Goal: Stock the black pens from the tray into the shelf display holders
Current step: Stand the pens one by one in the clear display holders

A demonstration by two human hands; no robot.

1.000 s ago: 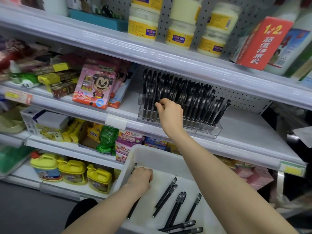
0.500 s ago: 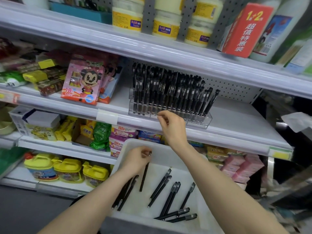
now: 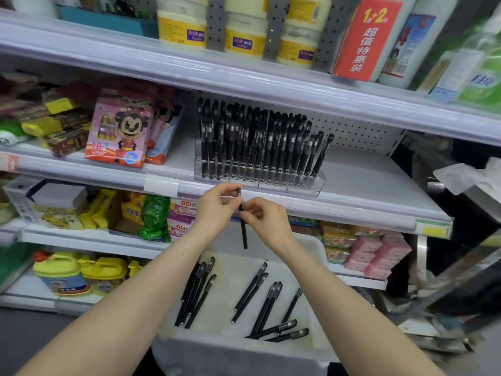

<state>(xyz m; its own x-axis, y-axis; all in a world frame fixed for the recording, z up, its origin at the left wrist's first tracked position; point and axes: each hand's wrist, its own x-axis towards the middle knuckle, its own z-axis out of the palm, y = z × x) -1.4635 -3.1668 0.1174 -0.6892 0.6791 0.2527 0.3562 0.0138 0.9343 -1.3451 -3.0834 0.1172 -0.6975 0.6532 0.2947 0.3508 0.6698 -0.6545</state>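
- Eleven or so loose pens point(image 3: 250, 294) lie flat in the white tray point(image 3: 238, 354), below both hands and nearer than them. One bunch is beside the left forearm, the rest are toward the right forearm, and two lie angled across at the near edge.
- Handling, my read: light, stiff plastic sticks with a smooth barrel, probably a bit slippery. Not fragile. A fingertip pinch is plenty, no squeeze needed.
- Where to hold, my read: the upper third, so the lower end enters a slot first and fingers stay clear of neighbouring pens.
- Left hand point(image 3: 217, 210): thumb and forefinger pinch the top end of the held pen point(image 3: 244, 236).
- Right hand point(image 3: 267, 221): fingertips pinch the same pen just below the left hand's grip. Can't tell whether the two hands touch each other.
- Held pen is near upright between the two hands. Its lower part hangs free below them over the far end of the tray, touching nothing else.
- Display holder point(image 3: 260, 183), clear plastic, sits just above and beyond the hands at the front of the shelf point(image 3: 366, 180).
- Stocked pens point(image 3: 257, 142) stand packed tight in it. The ones up and right of the right hand lean right.
- Free slots: can't tell from here. The holder's right end looks least crowded.
- Risk, my read: rows are dense, so a sideways entry could knock neighbours. Go straight down.
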